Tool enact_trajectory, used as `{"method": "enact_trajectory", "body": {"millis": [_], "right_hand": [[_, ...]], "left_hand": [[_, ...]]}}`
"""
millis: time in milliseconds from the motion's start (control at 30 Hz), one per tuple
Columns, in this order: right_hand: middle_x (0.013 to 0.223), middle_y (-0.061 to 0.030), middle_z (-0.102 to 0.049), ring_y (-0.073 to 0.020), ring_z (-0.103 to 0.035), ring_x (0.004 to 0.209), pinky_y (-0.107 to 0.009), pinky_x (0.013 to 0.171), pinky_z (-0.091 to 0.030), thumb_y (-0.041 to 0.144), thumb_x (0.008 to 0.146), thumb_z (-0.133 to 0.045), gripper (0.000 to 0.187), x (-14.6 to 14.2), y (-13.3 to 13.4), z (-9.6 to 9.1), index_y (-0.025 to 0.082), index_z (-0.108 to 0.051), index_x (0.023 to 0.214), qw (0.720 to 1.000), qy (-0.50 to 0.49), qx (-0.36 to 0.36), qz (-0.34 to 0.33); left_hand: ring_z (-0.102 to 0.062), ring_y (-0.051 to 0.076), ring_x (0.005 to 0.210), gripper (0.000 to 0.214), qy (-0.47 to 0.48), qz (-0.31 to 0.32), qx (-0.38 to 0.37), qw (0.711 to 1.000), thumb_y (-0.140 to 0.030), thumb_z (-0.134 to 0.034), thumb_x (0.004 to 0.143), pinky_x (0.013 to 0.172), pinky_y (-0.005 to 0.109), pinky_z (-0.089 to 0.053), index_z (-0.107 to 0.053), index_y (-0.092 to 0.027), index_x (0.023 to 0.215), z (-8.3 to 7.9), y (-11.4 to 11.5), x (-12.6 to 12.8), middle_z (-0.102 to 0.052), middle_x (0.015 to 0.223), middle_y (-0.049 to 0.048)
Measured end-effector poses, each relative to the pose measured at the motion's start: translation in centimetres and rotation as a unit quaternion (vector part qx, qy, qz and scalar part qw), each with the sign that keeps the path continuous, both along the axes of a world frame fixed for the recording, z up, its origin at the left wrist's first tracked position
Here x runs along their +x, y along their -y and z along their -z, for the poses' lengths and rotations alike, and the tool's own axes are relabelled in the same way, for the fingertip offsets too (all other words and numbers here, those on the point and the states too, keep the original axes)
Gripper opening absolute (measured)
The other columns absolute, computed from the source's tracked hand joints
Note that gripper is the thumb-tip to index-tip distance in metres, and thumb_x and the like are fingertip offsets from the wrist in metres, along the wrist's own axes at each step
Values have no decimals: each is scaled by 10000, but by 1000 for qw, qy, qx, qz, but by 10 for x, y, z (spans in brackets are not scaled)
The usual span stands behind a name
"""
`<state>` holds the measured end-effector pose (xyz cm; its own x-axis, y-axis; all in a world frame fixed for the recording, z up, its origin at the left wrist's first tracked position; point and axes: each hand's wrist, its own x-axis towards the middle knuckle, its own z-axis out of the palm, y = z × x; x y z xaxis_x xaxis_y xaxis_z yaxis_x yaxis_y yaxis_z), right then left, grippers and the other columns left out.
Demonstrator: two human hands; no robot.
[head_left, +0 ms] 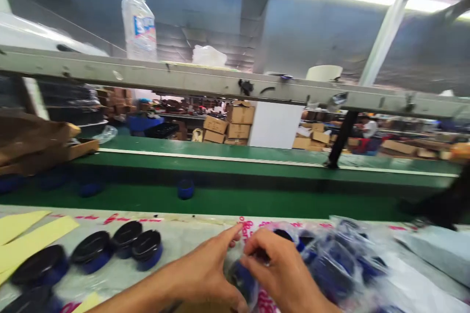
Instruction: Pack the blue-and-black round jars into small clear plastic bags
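Head view, left hand (205,274), right hand (284,274), fingers pinching bagged jar (243,279)

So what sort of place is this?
Probably a factory packing line: a green conveyor belt runs behind the bench, cardboard cartons are stacked beyond it, and the left hand and right hand hold a blue jar in clear plastic, with more black-lidded jars alongside.

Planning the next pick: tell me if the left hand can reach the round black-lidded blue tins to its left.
Probably yes. The round black-lidded blue tins lie loose just left of the left hand, nothing between; it would first have to release the plastic-wrapped blue tin it grips.
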<state>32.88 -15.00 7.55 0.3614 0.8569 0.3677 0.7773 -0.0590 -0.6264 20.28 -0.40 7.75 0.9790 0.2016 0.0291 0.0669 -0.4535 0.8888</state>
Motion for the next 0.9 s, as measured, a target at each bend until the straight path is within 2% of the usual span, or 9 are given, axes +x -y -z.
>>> {"method": "enact_trajectory", "body": {"millis": [67, 133, 200, 267, 333, 467, 567, 667, 900], "right_hand": [[745, 25, -712, -142, -641, 677, -226, 636, -459, 28, 665, -672, 197, -6, 5, 0, 210, -670, 741, 999, -35, 13, -27], [770, 24, -720, -138, -641, 675, -224, 631, -473, 52, 672, -679, 198, -3, 14, -1, 216, -688, 783, 997, -39, 48, -57], [807, 8, -718, -149, -643, 703, -251, 656, -496, 157, 813, -640, 98, 12, 28, -7, 227, -690, 859, 996, -6, 89, -28], [930, -32, -725, -187, -662, 836, -318, 763, -525, 255, 940, -546, 150, 36, 42, -14, 234, -685, 994, 991, 55, 109, 51], [1159, -87, -699, -241, -638, 1058, -408, 919, -513, 284, 944, -563, 282, 60, 52, -20, 225, -637, 1210, 985, 118, 75, 98], [1374, -148, -607, -327, -551, 1237, -518, 1044, -446, 286, 834, -724, 623, 81, 46, -17, 165, -523, 1411, 973, 208, -79, 63], [1225, -132, -690, -345, -617, 1116, -528, 960, -473, 238, 867, -699, 472, 74, 30, -8, 168, -612, 1325, 954, 248, -144, 90], [1031, -83, -739, -302, -670, 998, -430, 862, -499, 174, 918, -616, 241, 67, 21, -4, 207, -716, 1135, 957, 222, -161, 94], [899, -16, -718, -193, -659, 832, -301, 742, -440, 165, 915, -593, 138, 56, 35, 0, 229, -715, 921, 987, 111, -92, 69]], "left_hand": [[-612, 258, 1008, 549, 3, 9, 54, 999, -194, -796, 571, 866, 336, -463, -663, -248, 1101, 3, 7, 8, -688, 1091, 1], [-609, 196, 858, 311, 0, 22, 87, 996, -163, -741, 611, 748, 284, -435, -667, -238, 904, 1, 16, 14, -684, 925, -45], [-585, 182, 818, 347, -23, -2, 112, 993, -163, -768, 586, 688, 272, -400, -650, -239, 904, -2, 23, 18, -664, 898, -53], [-569, 191, 836, 440, -44, -41, 135, 989, -185, -808, 556, 681, 278, -380, -643, -243, 960, -5, 25, 20, -648, 926, -43], [-566, 194, 857, 394, -45, -64, 143, 987, -189, -783, 591, 694, 284, -373, -640, -240, 955, -5, 22, 21, -643, 948, -33], [-588, 195, 924, 166, 18, -61, 148, 987, -203, -653, 764, 801, 299, -400, -662, -244, 925, -1, 14, 25, -666, 975, -21], [-602, 200, 931, 105, 52, -61, 114, 990, -230, -603, 833, 851, 308, -407, -699, -240, 875, 3, 8, 29, -694, 946, -11], [-608, 195, 841, 46, 34, -75, 19, 996, -230, -643, 779, 781, 291, -423, -681, -204, 782, 5, 5, 32, -697, 842, -6], [-504, 138, 651, 275, -11, -62, -88, 994, -398, -747, 671, 600, 243, -363, -609, -168, 731, 10, 2, 26, -602, 695, -21]]}}
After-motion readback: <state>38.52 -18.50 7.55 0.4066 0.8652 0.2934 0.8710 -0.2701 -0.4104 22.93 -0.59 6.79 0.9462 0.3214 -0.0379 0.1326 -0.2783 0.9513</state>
